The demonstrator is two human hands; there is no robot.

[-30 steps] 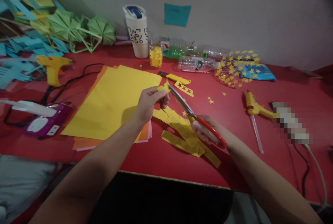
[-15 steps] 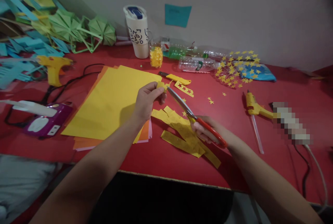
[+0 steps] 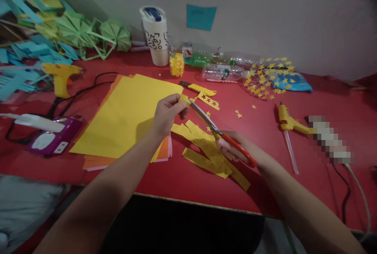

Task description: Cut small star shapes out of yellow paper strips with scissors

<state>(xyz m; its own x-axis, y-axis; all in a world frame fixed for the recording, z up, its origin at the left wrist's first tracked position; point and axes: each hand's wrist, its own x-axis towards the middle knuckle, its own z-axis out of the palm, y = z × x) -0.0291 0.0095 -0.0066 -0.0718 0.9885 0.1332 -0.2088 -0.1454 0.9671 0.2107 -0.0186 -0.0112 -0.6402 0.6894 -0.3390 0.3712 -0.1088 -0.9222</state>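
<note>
Scissors (image 3: 217, 129) with red handles, their tips at a small yellow paper piece (image 3: 184, 100).
The right hand (image 3: 229, 150) is closed around the handles of the scissors, while the left hand (image 3: 167, 114) pinches the paper piece between thumb and fingers. Left of the scissors lies a stack of yellow sheets (image 3: 123, 116); beneath them, cut yellow strips (image 3: 207, 146); just beyond their blades, a star-punched strip (image 3: 211, 102) and a utility knife (image 3: 203, 89); to their right, a hot glue gun (image 3: 283, 117).

The left hand (image 3: 170, 114), right hand (image 3: 231, 148) and both forearms (image 3: 129, 165) are bare, with apparently black clothing (image 3: 188, 226) below.
</note>
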